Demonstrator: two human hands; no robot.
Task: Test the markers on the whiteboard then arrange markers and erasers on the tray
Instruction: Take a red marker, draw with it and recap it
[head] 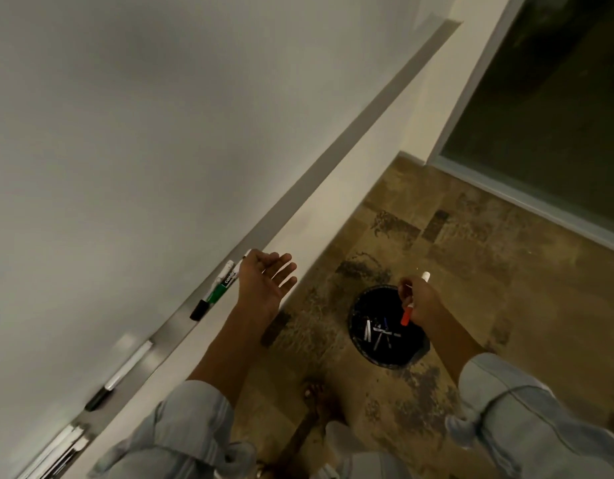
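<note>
A large whiteboard (126, 133) fills the left of the view, with a grey metal tray (181, 326) along its lower edge. On the tray lie a green-labelled marker (221, 286), a white marker with a black cap (120, 375) lower down, and more markers (62, 447) at the bottom left. My left hand (266, 281) is open, palm up, just right of the green marker, near the tray edge. My right hand (418, 299) holds a red-capped marker (407, 314) above a black bin.
A round black bin (357, 312) stands on the mottled brown floor (471, 271) and holds several discarded markers (378, 331). A dark glass panel (558, 115) with a pale frame rises at the right. My feet (314, 395) show below the bin.
</note>
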